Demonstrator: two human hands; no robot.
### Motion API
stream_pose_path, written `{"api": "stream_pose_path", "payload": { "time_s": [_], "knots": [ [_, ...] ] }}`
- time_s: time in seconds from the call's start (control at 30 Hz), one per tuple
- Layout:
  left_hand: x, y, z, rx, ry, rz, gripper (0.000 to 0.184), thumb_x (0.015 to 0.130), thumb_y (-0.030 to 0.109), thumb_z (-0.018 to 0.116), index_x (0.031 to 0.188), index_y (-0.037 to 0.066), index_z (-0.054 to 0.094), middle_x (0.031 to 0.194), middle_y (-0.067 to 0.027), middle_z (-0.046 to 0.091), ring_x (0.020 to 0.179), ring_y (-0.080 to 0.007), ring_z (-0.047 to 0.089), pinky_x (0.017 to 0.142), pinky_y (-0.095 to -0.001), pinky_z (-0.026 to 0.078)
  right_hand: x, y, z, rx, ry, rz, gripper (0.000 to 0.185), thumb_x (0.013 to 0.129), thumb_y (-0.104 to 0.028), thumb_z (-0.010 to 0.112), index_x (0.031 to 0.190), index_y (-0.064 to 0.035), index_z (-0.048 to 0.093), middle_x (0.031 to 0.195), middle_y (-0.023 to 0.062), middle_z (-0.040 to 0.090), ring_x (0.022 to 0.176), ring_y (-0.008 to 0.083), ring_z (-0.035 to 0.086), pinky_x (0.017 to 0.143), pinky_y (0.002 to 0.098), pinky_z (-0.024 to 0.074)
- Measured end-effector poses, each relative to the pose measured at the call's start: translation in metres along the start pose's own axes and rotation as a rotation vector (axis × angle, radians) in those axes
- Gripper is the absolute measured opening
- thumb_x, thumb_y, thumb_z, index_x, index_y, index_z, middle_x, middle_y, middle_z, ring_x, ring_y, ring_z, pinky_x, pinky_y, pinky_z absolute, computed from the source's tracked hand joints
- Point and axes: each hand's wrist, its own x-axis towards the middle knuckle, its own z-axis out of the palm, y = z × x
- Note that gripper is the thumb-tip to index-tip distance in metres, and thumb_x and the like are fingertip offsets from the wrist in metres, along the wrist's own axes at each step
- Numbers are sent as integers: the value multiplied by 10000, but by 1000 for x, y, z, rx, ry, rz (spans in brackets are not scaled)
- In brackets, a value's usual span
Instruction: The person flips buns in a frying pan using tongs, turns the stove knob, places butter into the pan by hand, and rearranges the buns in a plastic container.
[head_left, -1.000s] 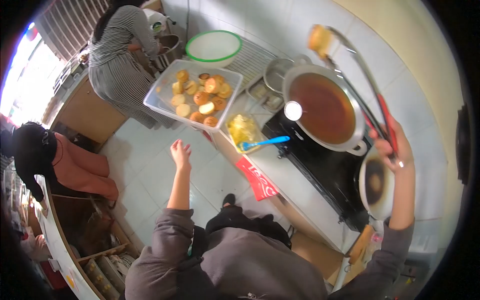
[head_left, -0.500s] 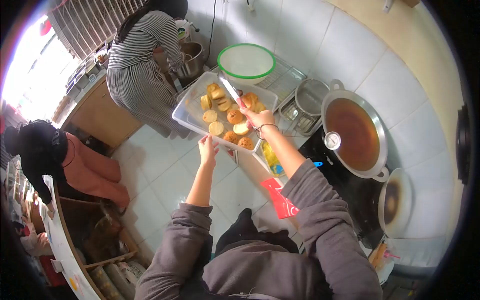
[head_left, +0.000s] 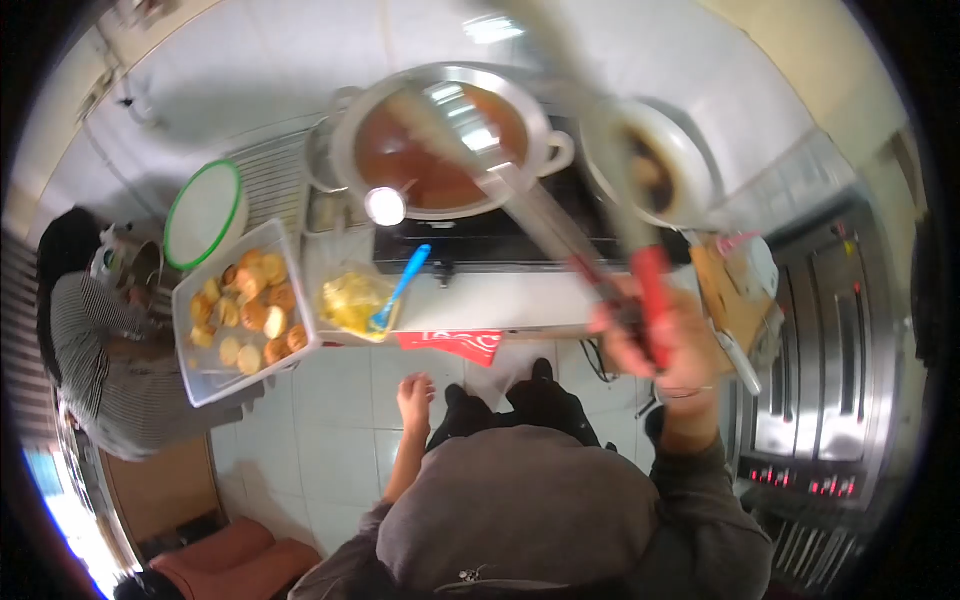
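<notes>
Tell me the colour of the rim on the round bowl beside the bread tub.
The bowl's rim is green; the head view shows it.

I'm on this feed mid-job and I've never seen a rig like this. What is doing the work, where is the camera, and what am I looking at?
There is no robot: a person works bare-handed, and the camera on their head looks forward and down. The right hand holds red-handled tongs, blurred, in front of a wide pan of reddish-brown liquid; I can't tell whether they grip anything. The left hand is empty. The pan is on a black stove, with a second pan to its right. To the left are yellow food with a blue utensil, and a clear box of round golden pieces. Someone in stripes stands far left.
</notes>
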Motion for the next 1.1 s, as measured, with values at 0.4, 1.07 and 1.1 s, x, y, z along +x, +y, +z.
{"api": "stream_pose_path", "payload": {
  "time_s": [0.4, 1.07, 1.1],
  "knots": [
    [-33, -33, 335, 572, -574, 502, 244, 776, 234, 567, 821, -5, 581, 750, -113, 610, 651, -201, 598, 578, -293, 462, -160, -37, -236, -48, 837, -230, 694, 787, -449, 502, 1205, 77, 327, 902, 90, 518, 493, 37, 363, 361, 137, 268],
    [-38, -47, 438, 1078, -85, 832, 261, 708, 293, 548, 601, 55, 555, 601, -100, 562, 542, -273, 566, 499, -372, 449, -126, -28, -364, -95, 543, -164, 392, 847, -292, 482, 1031, 55, 479, 905, 137, 574, 518, 68, 440, 381, 165, 315],
    [-37, -46, 438, 1118, -84, 881, 261, 700, 293, 549, 591, 56, 553, 596, -102, 559, 533, -273, 563, 491, -372, 449, -124, -26, -364, -101, 551, -147, 368, 847, -287, 481, 989, 53, 495, 894, 140, 583, 515, 69, 443, 384, 169, 323]
  ]
}}
